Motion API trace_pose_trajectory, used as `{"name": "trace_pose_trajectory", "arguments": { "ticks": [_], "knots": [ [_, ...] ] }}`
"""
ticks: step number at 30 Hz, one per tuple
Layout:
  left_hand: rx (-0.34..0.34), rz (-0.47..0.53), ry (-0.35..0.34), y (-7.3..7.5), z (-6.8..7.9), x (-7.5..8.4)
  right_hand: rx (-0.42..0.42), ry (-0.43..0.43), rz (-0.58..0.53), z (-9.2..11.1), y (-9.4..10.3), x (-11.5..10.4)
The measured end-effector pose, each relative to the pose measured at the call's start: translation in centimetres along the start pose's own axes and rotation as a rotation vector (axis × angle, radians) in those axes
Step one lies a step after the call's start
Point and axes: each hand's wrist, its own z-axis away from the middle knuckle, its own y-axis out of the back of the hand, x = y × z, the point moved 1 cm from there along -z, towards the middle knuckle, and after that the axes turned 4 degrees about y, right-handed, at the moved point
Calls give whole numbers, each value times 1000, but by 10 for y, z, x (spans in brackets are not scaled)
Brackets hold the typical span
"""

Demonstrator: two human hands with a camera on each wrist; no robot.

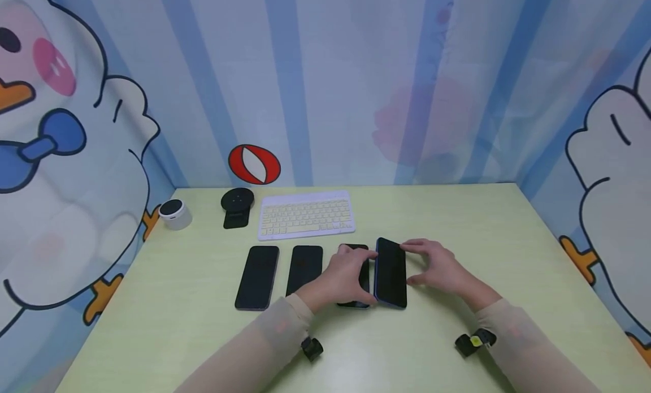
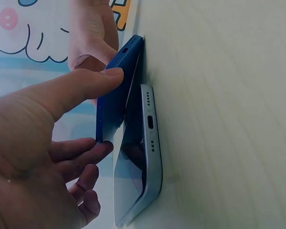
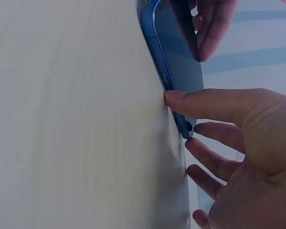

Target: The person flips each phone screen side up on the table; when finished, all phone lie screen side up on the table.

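A blue smartphone (image 1: pixel 391 273), black screen up, is tilted with its left edge raised off the table. My left hand (image 1: pixel 339 275) holds that raised edge, thumb near the bottom corner and fingertips further up. At the lower right edge, my right hand (image 1: pixel 438 268) grips the same phone with thumb and index finger; its other fingers are spread. Beneath my left hand, a pale-framed smartphone (image 2: pixel 153 129) lies screen up on the table, partly hidden in the head view. Further left lie two more dark-screened smartphones, one at the outer left (image 1: pixel 257 277) and one beside my left wrist (image 1: pixel 304 267).
A lilac keyboard (image 1: pixel 307 214) lies behind the phones. To its left are a black round-headed stand (image 1: pixel 237 206) and a small white cylinder with a dark top (image 1: pixel 175 214). A printed curtain (image 1: pixel 335 87) hangs along the back edge of the table (image 1: pixel 483 223).
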Motion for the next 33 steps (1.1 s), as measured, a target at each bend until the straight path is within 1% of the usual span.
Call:
{"name": "trace_pose_trajectory", "arguments": {
  "ticks": [5,11,16,22,33],
  "knots": [
    [2,-73,8,-5,-4,5,-20,-8,-15,3,4,3],
    [5,-158,-11,-10,-9,12,-25,-21,-12,3,8,10],
    [-3,-224,5,-12,-10,15,-38,-31,-29,3,9,12],
    [-26,-261,12,-12,-9,19,-38,-29,-29,6,10,11],
    [-44,-261,43,-16,-10,22,-43,-35,5,8,12,8]
  ]
}}
